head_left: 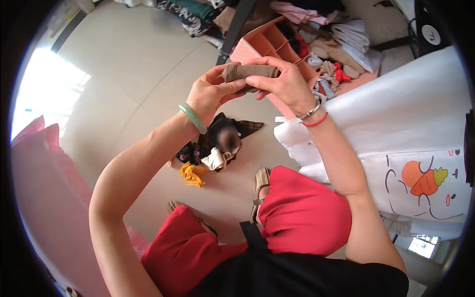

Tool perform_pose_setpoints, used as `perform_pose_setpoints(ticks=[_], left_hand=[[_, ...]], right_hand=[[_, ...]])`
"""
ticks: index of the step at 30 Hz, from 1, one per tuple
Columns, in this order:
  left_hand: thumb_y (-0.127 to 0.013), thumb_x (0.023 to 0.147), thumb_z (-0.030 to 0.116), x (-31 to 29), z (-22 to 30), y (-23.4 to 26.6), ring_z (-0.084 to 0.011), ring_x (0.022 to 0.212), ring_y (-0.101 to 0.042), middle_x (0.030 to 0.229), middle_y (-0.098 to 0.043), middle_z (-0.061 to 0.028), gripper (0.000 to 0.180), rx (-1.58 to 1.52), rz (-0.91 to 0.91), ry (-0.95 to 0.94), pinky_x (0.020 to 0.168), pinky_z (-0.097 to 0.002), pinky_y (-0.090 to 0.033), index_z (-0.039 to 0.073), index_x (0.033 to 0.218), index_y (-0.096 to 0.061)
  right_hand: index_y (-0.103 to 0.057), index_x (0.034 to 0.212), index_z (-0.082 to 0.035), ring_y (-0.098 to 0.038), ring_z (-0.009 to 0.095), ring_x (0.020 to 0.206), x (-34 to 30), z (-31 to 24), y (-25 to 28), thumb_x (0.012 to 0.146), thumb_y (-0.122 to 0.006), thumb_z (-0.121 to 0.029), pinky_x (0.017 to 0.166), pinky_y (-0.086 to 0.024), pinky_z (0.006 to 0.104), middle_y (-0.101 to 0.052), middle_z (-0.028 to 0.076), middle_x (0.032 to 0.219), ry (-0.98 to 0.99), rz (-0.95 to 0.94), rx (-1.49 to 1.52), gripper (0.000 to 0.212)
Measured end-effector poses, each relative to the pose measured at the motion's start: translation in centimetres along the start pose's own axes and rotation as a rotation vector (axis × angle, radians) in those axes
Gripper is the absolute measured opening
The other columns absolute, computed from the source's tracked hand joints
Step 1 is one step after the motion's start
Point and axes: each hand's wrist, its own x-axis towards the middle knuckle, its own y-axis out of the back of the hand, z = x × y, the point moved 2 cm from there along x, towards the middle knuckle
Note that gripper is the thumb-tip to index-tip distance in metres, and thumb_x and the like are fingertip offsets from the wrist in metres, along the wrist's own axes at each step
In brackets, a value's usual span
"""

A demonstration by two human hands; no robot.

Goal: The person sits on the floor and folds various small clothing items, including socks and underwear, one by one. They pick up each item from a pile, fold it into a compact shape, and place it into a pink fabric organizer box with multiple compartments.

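Note:
A brown ribbed sock (251,73), folded into a compact roll, is stretched between my two hands above the floor. My left hand (210,91) pinches its left end, thumb along the lower side. My right hand (287,81) grips the other end, with the thumb pressed on the front and the fingers curled behind. Darker folds of the fabric show underneath, partly hidden by my fingers. Just beyond my right hand stands a pink organizer box (247,48) with several compartments.
Socks and small garments (329,69) lie heaped right of the box. Dark, cream and yellow clothes (192,174) are piled on the floor between my feet and hands. White fabric with a carrot print (425,178) covers the right side; pink ruffled fabric (49,183) hangs at left.

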Motion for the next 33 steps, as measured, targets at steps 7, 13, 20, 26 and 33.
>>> perform_pose_setpoints(ticks=[7,13,20,26,33], left_hand=[[-0.063,0.088,0.006,7.7,-1.7,-6.3,-0.0187,0.092,-0.065,0.106,-0.063,-0.0111,0.038,-0.003,0.059,-0.005,0.080,-0.0286,-0.056,-0.003,0.122,-0.051],[-0.053,0.085,0.000,13.2,-5.5,-9.8,-0.0269,0.092,-0.066,0.100,-0.068,-0.0094,0.023,0.939,-0.078,-0.360,0.081,-0.0344,-0.053,-0.001,0.105,-0.064],[-0.060,0.079,0.012,15.8,-8.7,-13.4,-0.0251,0.131,-0.037,0.139,-0.044,-0.0058,0.048,1.729,-0.271,-0.439,0.097,-0.0418,-0.036,0.010,0.126,-0.053],[-0.076,0.065,0.046,18.4,-6.9,-13.6,-0.0190,0.123,-0.043,0.127,-0.055,0.0020,0.055,2.091,-0.460,-0.592,0.091,-0.0361,-0.032,0.028,0.115,-0.063],[-0.074,0.071,0.048,22.0,-8.7,-14.5,-0.0241,0.127,-0.043,0.131,-0.055,0.0032,0.053,2.007,-0.576,-0.388,0.094,-0.0421,-0.037,0.041,0.121,-0.055]], right_hand=[[-0.063,0.107,0.001,-0.066,0.015,0.072,-0.1,0.0,7.8,0.076,-0.071,-0.004,0.056,-0.057,0.0229,-0.066,0.009,0.094,-0.015,0.475,0.160,0.033],[-0.067,0.102,-0.007,-0.064,0.014,0.056,1.6,-0.3,13.2,0.074,-0.071,-0.007,0.052,-0.053,0.0257,-0.068,0.010,0.079,0.115,0.848,-0.363,0.028],[-0.067,0.101,-0.002,-0.060,0.016,0.050,2.5,1.1,14.5,0.075,-0.070,-0.002,0.045,-0.050,0.0270,-0.066,0.011,0.077,-0.066,1.006,-0.212,0.026],[-0.057,0.115,0.001,-0.061,0.017,0.061,3.3,1.5,16.0,0.078,-0.068,-0.001,0.050,-0.054,0.0255,-0.062,0.010,0.094,-0.202,1.045,-0.104,0.039],[-0.063,0.105,0.000,-0.061,0.017,0.049,3.1,3.8,19.4,0.075,-0.067,-0.005,0.041,-0.049,0.0259,-0.066,0.013,0.081,-0.329,1.133,-0.263,0.031]])
